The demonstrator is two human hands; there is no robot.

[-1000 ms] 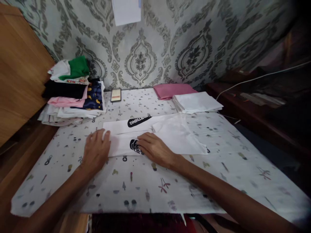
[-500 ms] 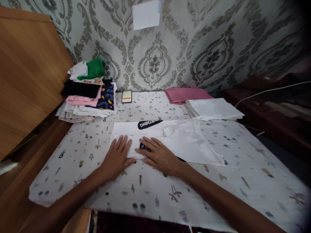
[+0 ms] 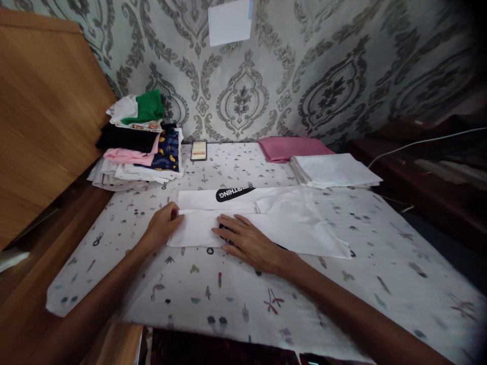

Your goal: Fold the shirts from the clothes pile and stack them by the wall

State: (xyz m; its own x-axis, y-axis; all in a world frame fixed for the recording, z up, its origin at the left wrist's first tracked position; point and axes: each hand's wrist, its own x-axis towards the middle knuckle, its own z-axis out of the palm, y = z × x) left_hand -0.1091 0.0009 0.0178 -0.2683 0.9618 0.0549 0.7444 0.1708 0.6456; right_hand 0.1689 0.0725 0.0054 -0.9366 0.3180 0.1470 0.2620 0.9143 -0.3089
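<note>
A white T-shirt [image 3: 292, 223] with black printed patches lies partly folded, one long side turned in over the rest. Letters reading "THING" show on the black patch along its far edge. My left hand [image 3: 163, 223] is closed at the shirt's left edge, thumb and fingers pinching the cloth near the fold line. Flat on the near part of the shirt rests my right hand [image 3: 247, 242], fingers stretched out and partly covering a second black print.
A stack of folded clothes [image 3: 140, 152] stands at the back left beside a wooden panel [image 3: 49, 111]. Along the back are a small framed card [image 3: 199, 150], a folded pink cloth [image 3: 292, 148] and folded white cloths [image 3: 335, 170]. A patterned sheet [image 3: 243, 304] covers the surface.
My left hand has moved left from lying flat on the shirt and closed on its left edge. My right hand has stayed nearly in place.
</note>
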